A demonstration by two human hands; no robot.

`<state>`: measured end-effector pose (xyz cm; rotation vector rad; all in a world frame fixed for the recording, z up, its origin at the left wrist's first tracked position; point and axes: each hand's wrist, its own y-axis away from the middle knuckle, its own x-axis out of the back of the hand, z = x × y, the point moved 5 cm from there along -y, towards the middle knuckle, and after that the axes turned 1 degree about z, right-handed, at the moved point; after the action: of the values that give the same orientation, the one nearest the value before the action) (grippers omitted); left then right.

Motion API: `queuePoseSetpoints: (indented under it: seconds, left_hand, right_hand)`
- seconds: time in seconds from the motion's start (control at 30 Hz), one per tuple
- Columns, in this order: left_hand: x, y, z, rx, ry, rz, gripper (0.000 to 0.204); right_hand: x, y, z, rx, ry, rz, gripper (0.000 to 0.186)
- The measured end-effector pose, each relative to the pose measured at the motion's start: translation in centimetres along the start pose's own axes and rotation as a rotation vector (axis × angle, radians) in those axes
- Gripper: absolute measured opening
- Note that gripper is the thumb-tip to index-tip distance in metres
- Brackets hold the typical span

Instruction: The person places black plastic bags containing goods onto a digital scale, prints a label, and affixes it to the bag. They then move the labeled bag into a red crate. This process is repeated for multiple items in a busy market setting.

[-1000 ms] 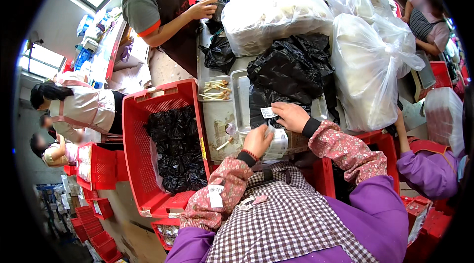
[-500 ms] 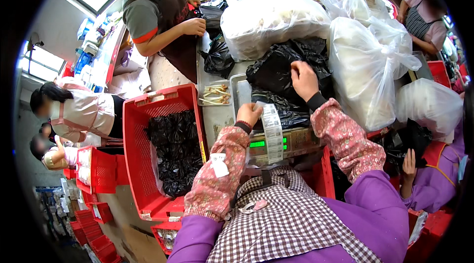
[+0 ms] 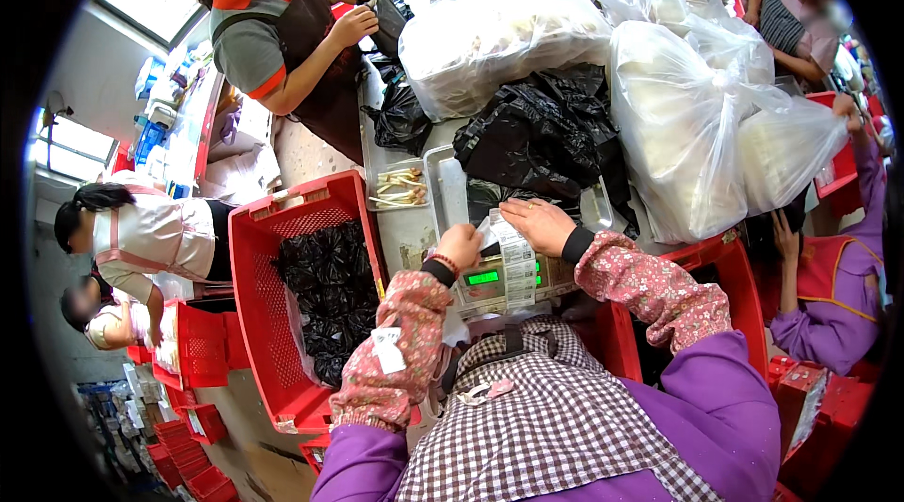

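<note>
My left hand (image 3: 460,247) is closed, its fingertips pinching the upper left edge of a white strip of printed labels (image 3: 519,278). The strip hangs down in front of a scale with a lit green display (image 3: 484,278). My right hand (image 3: 540,225) lies with fingers stretched out and together, their tips at the top end of the strip. Whether a label is peeling off there is too small to tell. Just beyond both hands, a black plastic bag (image 3: 537,130) sits crumpled on a metal tray (image 3: 446,184) on the scale.
At left stands a red crate (image 3: 247,262) holding several black bags (image 3: 325,299). Large clear bags of pale goods (image 3: 664,135) crowd the right and far side. A small tray of pale stalks (image 3: 399,187) lies beside the scale. A co-worker in a dark apron (image 3: 315,59) handles a black bag opposite.
My right hand has come down from the black bag to the top of the label strip. My left hand stays at the strip. At right, a co-worker's raised hand now pulls up a clear bag.
</note>
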<state>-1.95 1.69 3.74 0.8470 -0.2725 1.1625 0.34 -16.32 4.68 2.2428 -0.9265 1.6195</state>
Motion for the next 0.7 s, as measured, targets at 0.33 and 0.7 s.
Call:
queuePoseSetpoints:
  seconds: [0.33,0.7]
  left_hand:
    - [-5.0,0.7,3.0,-0.244,0.079,0.321,0.029]
    - [-2.5,6.5,6.6,-0.604,0.120,-0.102,0.025]
  right_hand:
    - [0.4,-0.1,0.4,-0.006,-0.027,-0.027,0.043]
    - [2.3,-2.3,2.5,-0.286,-0.286,0.282,0.013]
